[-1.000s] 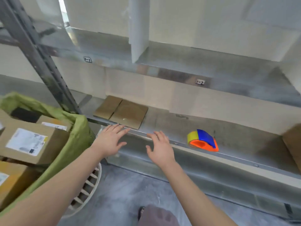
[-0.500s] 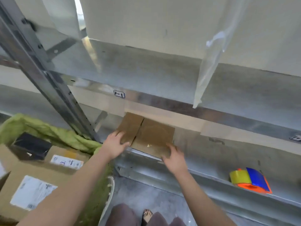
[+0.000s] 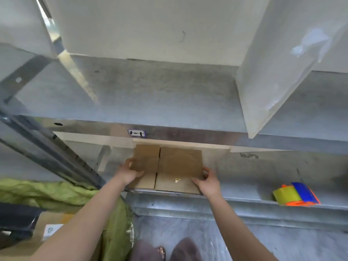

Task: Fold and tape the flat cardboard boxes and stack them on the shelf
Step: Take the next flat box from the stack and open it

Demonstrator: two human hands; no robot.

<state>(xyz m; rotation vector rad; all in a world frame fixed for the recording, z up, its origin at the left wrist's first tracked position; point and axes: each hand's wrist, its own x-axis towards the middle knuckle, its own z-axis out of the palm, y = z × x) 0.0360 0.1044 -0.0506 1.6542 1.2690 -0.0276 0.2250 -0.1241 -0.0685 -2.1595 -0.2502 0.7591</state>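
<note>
Cardboard (image 3: 169, 166), flat, brown, on lower shelf (image 3: 244, 172) at front lip. Left hand (image 3: 130, 173) grips left edge of cardboard, thumb on top. Right hand (image 3: 207, 182) grips right edge of cardboard, fingers curled round it. Tape dispenser (image 3: 295, 196) well right of cardboard, same shelf. Green bag (image 3: 56, 193) left of cardboard, lower down.

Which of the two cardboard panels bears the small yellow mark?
The wider right panel, by the right hand; the narrower left panel is plain.
</note>
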